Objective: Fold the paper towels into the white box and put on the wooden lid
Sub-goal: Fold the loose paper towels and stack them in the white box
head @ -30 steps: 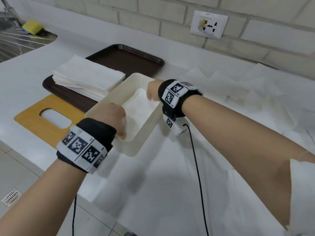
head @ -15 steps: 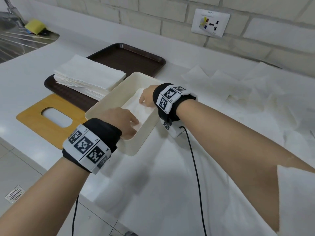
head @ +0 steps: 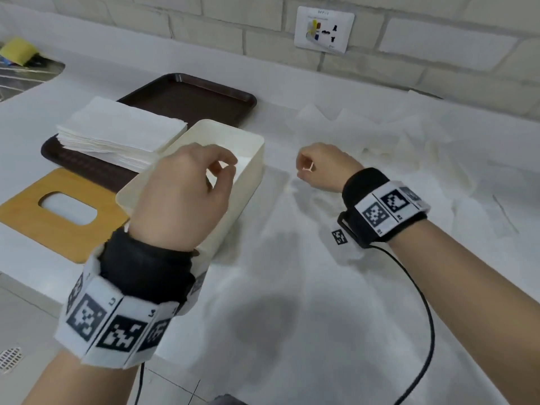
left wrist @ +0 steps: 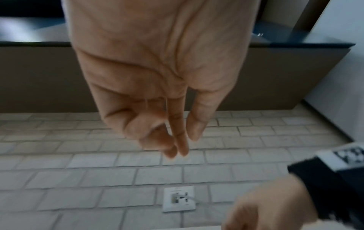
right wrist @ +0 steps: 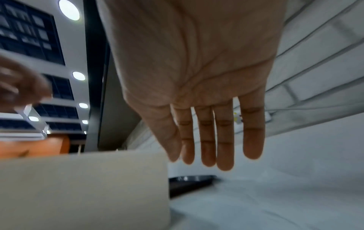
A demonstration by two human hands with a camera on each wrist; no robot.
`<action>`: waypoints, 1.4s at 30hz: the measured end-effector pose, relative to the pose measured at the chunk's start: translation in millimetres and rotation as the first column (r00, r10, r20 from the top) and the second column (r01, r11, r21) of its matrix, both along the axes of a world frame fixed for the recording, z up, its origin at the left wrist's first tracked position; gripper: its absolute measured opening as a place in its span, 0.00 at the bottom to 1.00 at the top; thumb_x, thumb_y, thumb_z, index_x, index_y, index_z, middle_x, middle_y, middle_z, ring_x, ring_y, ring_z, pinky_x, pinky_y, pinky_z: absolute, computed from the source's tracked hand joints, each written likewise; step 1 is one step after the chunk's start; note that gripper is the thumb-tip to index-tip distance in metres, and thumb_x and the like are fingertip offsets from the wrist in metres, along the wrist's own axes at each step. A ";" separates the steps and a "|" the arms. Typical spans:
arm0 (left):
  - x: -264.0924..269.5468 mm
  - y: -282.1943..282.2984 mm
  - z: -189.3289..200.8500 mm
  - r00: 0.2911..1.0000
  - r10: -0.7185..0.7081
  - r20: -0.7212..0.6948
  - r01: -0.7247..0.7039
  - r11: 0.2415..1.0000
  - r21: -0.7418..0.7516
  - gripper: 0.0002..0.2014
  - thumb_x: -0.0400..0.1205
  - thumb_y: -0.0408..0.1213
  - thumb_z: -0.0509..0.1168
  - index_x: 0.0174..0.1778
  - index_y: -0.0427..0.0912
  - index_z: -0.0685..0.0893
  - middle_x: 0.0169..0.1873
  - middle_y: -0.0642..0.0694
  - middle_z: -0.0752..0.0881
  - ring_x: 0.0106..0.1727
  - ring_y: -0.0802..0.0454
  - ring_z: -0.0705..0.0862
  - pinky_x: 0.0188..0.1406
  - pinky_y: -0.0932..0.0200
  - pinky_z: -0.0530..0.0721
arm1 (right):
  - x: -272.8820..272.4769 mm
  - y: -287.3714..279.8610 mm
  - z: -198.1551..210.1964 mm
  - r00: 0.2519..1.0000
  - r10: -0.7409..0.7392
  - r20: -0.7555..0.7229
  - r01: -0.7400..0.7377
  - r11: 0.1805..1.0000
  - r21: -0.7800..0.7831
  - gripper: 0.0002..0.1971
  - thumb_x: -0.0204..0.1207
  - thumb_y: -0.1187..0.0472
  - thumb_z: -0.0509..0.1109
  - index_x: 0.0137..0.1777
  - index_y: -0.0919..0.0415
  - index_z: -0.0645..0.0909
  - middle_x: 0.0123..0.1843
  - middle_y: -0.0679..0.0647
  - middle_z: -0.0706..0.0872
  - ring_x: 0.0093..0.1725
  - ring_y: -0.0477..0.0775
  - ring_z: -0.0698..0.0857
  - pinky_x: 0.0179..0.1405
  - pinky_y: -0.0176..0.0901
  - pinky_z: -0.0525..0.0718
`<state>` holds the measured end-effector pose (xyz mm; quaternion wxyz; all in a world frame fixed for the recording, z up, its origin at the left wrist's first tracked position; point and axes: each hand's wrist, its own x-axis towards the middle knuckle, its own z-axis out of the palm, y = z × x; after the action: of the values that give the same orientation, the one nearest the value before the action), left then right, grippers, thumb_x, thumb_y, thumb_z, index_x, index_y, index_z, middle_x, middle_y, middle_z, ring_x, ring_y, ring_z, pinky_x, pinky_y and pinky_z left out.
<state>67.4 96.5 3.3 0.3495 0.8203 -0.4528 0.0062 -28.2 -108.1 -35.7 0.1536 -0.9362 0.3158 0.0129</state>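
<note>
the left hand [head: 187,197] hangs in the air above the near end of the white box [head: 254,159], fingers loosely curled with thumb and forefinger tips close together; the left wrist view shows nothing between them, so it is released and holds nothing. the right hand [head: 320,168] sits to the right of the box, above the loose paper towels [head: 321,273] spread over the table [head: 222,62]. in the head view its fingers look bent under, but the right wrist view shows them straight and side by side with the palm bare, so it too is released and carries nothing.

the white box stands on the table between the two hands, open on top, with a white sheet just visible inside past the left thumb. a neat stack of folded paper towels [head: 122,133] lies on a dark brown tray [head: 193,97] just behind and left of the box. the wooden lid [head: 38,206], with its oval slot, lies flat on the table left of the box, in front of the tray. more crumpled sheets [head: 409,135] lie toward the wall on the right. a wall socket [head: 323,29] is set in the brick wall, and a yellow sponge [head: 17,49] rests by the sink at far left.
</note>
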 end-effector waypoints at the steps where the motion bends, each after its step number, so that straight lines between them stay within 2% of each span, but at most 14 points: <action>1: -10.3 -2.4 0.1 1.000 -0.029 0.001 0.029 0.999 -0.035 0.06 0.80 0.38 0.63 0.48 0.51 0.85 0.38 0.54 0.80 0.33 0.58 0.79 0.34 0.74 0.71 | -10.8 -1.4 -8.6 0.995 0.002 -0.096 -0.002 1.000 -0.002 0.07 0.78 0.57 0.65 0.53 0.57 0.77 0.60 0.55 0.78 0.56 0.55 0.79 0.55 0.47 0.78; 7: -46.5 -38.2 -31.2 0.969 -0.241 -0.061 0.246 0.964 0.104 0.09 0.80 0.41 0.63 0.54 0.49 0.83 0.41 0.55 0.79 0.31 0.63 0.73 0.37 0.67 0.71 | -45.2 8.1 -39.9 0.917 0.066 -0.393 -0.061 0.998 0.024 0.25 0.70 0.51 0.73 0.66 0.53 0.71 0.63 0.51 0.72 0.62 0.56 0.76 0.50 0.47 0.77; 10: -47.8 -57.5 -45.5 0.969 -0.237 -0.076 0.248 0.936 0.248 0.12 0.81 0.42 0.62 0.60 0.47 0.80 0.49 0.53 0.78 0.36 0.59 0.74 0.38 0.68 0.66 | -47.3 13.4 -43.0 0.937 0.066 -0.344 -0.076 0.997 -0.014 0.19 0.72 0.57 0.71 0.62 0.54 0.73 0.58 0.49 0.72 0.58 0.55 0.78 0.41 0.43 0.73; 14: -42.5 -74.4 -58.4 0.965 -0.231 -0.120 0.259 0.900 0.350 0.17 0.80 0.41 0.65 0.65 0.45 0.77 0.58 0.46 0.79 0.48 0.50 0.79 0.53 0.58 0.77 | -47.5 19.9 -41.2 0.923 0.087 -0.375 -0.155 0.975 -0.157 0.08 0.73 0.69 0.63 0.47 0.55 0.74 0.41 0.47 0.66 0.48 0.56 0.76 0.26 0.39 0.60; 17: -40.7 -80.6 -62.3 0.962 -0.237 -0.138 0.272 0.878 0.394 0.23 0.78 0.41 0.67 0.70 0.45 0.74 0.64 0.45 0.76 0.59 0.47 0.79 0.60 0.55 0.76 | -53.2 19.5 -36.5 0.943 0.069 -0.325 -0.127 0.979 -0.161 0.14 0.73 0.69 0.61 0.30 0.54 0.64 0.35 0.47 0.65 0.41 0.55 0.73 0.25 0.39 0.61; 20: -37.4 -86.3 -64.9 0.953 -0.274 -0.132 0.304 0.853 0.424 0.29 0.76 0.41 0.70 0.73 0.45 0.70 0.71 0.45 0.72 0.70 0.46 0.71 0.66 0.57 0.69 | -59.5 10.9 -25.3 0.988 0.049 -0.144 -0.048 0.999 0.012 0.07 0.74 0.68 0.60 0.35 0.59 0.71 0.44 0.54 0.79 0.44 0.59 0.78 0.35 0.46 0.75; 22: -35.5 -89.3 -64.9 0.947 -0.281 -0.157 0.321 0.866 0.384 0.29 0.75 0.41 0.71 0.73 0.45 0.71 0.72 0.45 0.72 0.73 0.47 0.69 0.68 0.59 0.66 | -67.1 7.8 -12.6 1.000 0.020 -0.015 -0.018 0.991 0.131 0.03 0.75 0.67 0.63 0.40 0.61 0.74 0.45 0.54 0.82 0.47 0.54 0.82 0.46 0.44 0.79; 24: -34.7 -91.5 -60.7 0.947 -0.262 -0.188 0.305 0.915 0.265 0.26 0.76 0.41 0.71 0.69 0.44 0.75 0.69 0.46 0.75 0.71 0.49 0.71 0.63 0.67 0.64 | -77.1 7.8 -0.3 0.989 -0.041 0.145 0.007 0.973 0.231 0.09 0.76 0.66 0.65 0.36 0.56 0.72 0.35 0.43 0.80 0.34 0.35 0.80 0.36 0.25 0.74; 26: -34.4 -93.5 -53.0 0.948 -0.216 -0.233 0.245 0.964 0.102 0.21 0.75 0.42 0.72 0.64 0.42 0.80 0.63 0.46 0.80 0.64 0.51 0.76 0.51 0.74 0.64 | -85.3 7.0 8.0 0.941 -0.122 0.316 -0.003 0.930 0.368 0.14 0.77 0.68 0.65 0.33 0.53 0.69 0.28 0.38 0.77 0.24 0.33 0.76 0.27 0.21 0.69; 31: -31.1 -95.7 -36.5 0.845 -0.280 -0.455 0.265 0.959 -0.099 0.11 0.67 0.51 0.75 0.41 0.53 0.86 0.39 0.52 0.89 0.44 0.50 0.87 0.47 0.54 0.84 | -85.7 4.9 20.3 0.739 -0.202 0.643 -0.092 0.915 0.394 0.14 0.78 0.71 0.64 0.37 0.52 0.70 0.37 0.43 0.75 0.36 0.32 0.76 0.40 0.29 0.73; 34: -33.5 -95.8 -31.6 0.782 -0.331 -0.529 0.207 0.937 -0.281 0.11 0.70 0.39 0.76 0.46 0.49 0.84 0.39 0.51 0.88 0.39 0.52 0.87 0.44 0.50 0.86 | -82.7 5.4 28.6 0.595 -0.261 0.760 -0.093 0.917 0.388 0.13 0.80 0.70 0.62 0.39 0.54 0.70 0.33 0.42 0.74 0.30 0.33 0.74 0.37 0.23 0.71; 36: -35.3 -95.7 -31.4 0.644 -0.393 -0.656 0.146 0.906 -0.398 0.13 0.74 0.31 0.73 0.52 0.45 0.81 0.41 0.50 0.88 0.38 0.54 0.87 0.45 0.50 0.87 | -78.7 5.7 28.1 0.484 -0.361 0.797 -0.083 0.888 0.453 0.09 0.81 0.65 0.61 0.40 0.54 0.69 0.30 0.52 0.74 0.30 0.44 0.72 0.32 0.32 0.70; 38: -37.5 -94.8 -34.5 0.559 -0.416 -0.717 0.146 0.901 -0.408 0.11 0.76 0.32 0.71 0.52 0.48 0.81 0.39 0.52 0.90 0.42 0.55 0.89 0.50 0.48 0.86 | -72.6 5.6 23.5 0.430 -0.483 0.763 -0.090 0.817 0.569 0.04 0.79 0.57 0.59 0.42 0.53 0.68 0.37 0.61 0.74 0.35 0.56 0.70 0.33 0.44 0.69; 42: -40.1 -91.4 -43.5 0.665 -0.325 -0.673 0.093 0.930 -0.357 0.07 0.80 0.33 0.67 0.47 0.51 0.84 0.39 0.55 0.90 0.44 0.53 0.88 0.54 0.48 0.85 | -68.0 1.7 11.0 0.512 -0.573 0.640 -0.012 0.740 0.673 0.06 0.83 0.60 0.56 0.43 0.55 0.67 0.44 0.60 0.74 0.39 0.57 0.73 0.38 0.48 0.75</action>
<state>27.3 5.1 -40.2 0.6143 0.6369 -0.3645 -0.2900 -96.2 -106.4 -24.8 0.5687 -0.6609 0.3430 -0.3495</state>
